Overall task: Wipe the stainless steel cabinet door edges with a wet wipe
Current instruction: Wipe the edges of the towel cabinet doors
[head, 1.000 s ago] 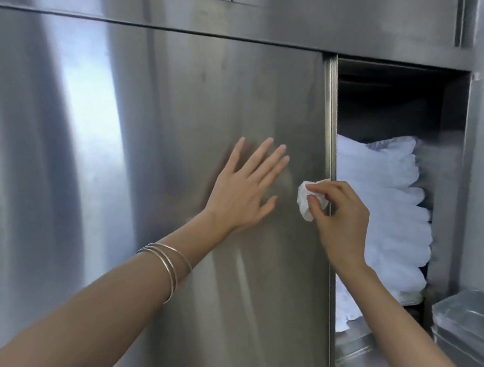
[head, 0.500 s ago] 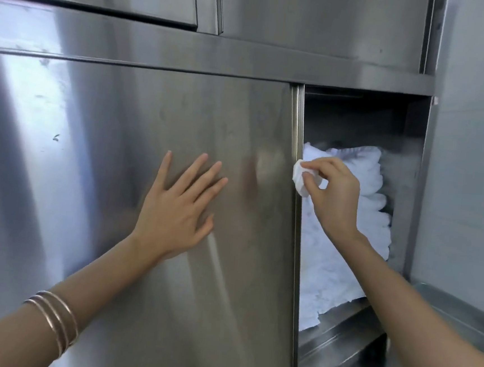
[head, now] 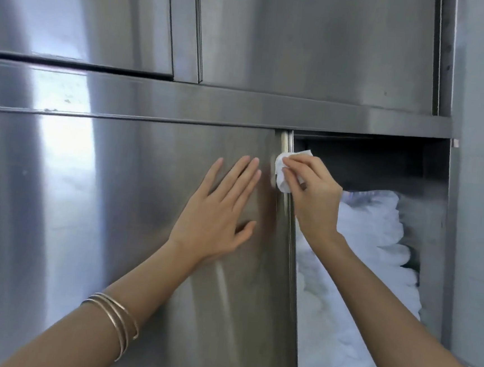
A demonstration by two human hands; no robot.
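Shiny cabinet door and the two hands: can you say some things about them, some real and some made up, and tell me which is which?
1. The right hand pinches the wet wipe against the door edge. True.
2. The left hand is curled into a fist. False: it lies flat, fingers straight, on the cabinet door.
3. The wet wipe is at the bottom of the door edge. False: it is near the top.
4. A white pile sits inside the open compartment. True.
5. The bangles are on the right arm. False: they are on the left forearm.
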